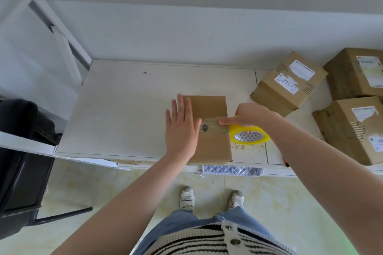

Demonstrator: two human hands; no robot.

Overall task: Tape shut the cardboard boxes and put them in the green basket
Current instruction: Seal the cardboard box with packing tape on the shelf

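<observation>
A person looks down past a striped knit top point(209, 240), blue jeans point(186, 225) and two pale sneakers point(187, 197) planted on a glossy cream floor point(99, 188). Both bare forearms reach forward over a white table point(124, 109).

At the table's near edge lies a flat cardboard box point(211, 143), its long side running away from the viewer. The left hand point(182, 128) lies flat on the box's left edge, fingers spread and straight, pressing rather than gripping. The right hand point(251, 115) wraps over the top of a yellow tape roll point(249, 135) just beside the box's right edge, holding it, with one finger stretched onto the box lid. A strip of clear tape point(211, 125) crosses the lid between the two hands, over a dark mark.

A quilted grey cloth point(232, 171) hangs under the table edge below the box.

Further right, three more labelled cardboard boxes sit together on the table: one near point(352, 130), one tilted behind the tape roll point(288, 85), one at the far right point(356, 72).

At the left sits a black chair point(22, 163). A pale wall point(186, 27) rises behind the table.
</observation>
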